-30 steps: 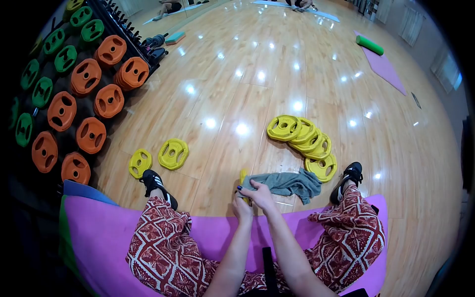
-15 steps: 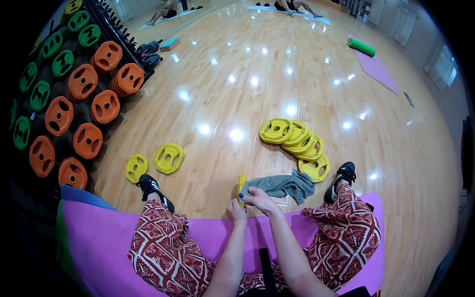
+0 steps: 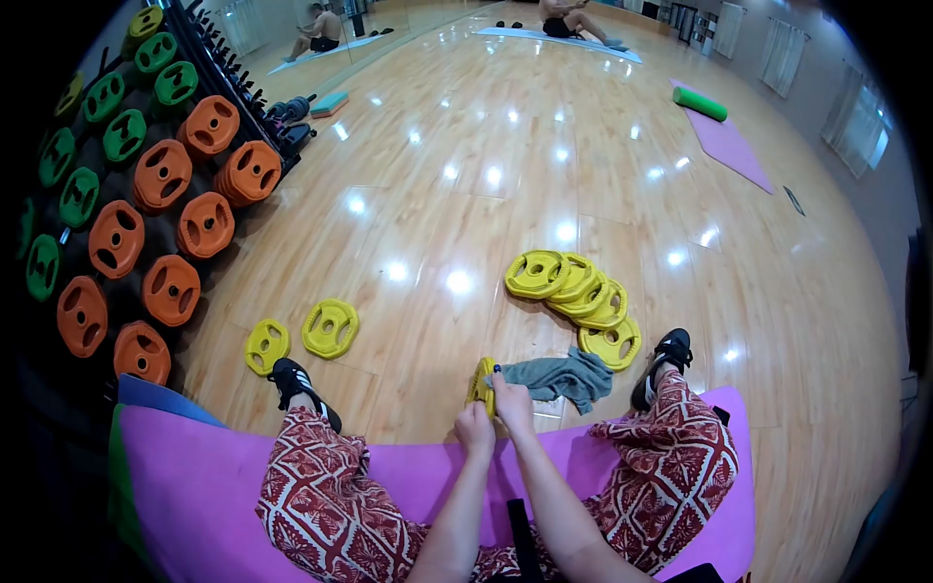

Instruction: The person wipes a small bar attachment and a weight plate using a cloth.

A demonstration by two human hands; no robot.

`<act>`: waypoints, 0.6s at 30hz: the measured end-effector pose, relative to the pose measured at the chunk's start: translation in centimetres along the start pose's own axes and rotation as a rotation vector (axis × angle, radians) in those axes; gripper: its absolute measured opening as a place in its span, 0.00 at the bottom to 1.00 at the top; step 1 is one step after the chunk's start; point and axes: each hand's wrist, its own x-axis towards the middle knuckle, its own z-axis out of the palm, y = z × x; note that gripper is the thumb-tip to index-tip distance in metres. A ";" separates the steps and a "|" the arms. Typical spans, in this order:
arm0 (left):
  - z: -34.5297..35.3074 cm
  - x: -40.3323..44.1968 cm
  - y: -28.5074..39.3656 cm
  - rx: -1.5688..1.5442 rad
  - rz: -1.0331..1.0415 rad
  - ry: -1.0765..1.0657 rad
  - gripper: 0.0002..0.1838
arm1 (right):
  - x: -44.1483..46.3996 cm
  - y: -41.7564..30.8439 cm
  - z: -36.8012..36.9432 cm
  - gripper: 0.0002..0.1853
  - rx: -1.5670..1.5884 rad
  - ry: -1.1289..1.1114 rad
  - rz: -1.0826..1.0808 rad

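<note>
A small yellow weight plate (image 3: pixel 479 385) stands on edge between my hands, seen nearly edge-on. My left hand (image 3: pixel 475 428) is closed on its lower near edge. My right hand (image 3: pixel 513 401) is closed around one end of a grey towel (image 3: pixel 566 377), against the plate's right side; its thumb, with a dark blue nail, lies near the top. The rest of the towel trails to the right over the floor. Beyond it, several yellow plates (image 3: pixel 610 342) lie overlapped in a curved row. To the left, two more yellow plates (image 3: pixel 330 328) lie flat and apart.
I sit on a pink mat (image 3: pixel 214 476), legs spread, with a black shoe (image 3: pixel 303 391) near the left plates. A rack at left holds orange plates (image 3: pixel 171 291) and green ones. Farther off are a green foam roller (image 3: pixel 700 103) and a person (image 3: pixel 573 21) on a mat.
The plate has turned slightly, showing more of its face. My right hand has moved down and right along it, drawing in with the towel. The view has tilted up a little.
</note>
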 end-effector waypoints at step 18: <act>-0.5 0.7 -2.2 -0.049 0.127 0.040 0.19 | -1.6 -0.8 0.0 0.29 -0.067 -0.062 -0.027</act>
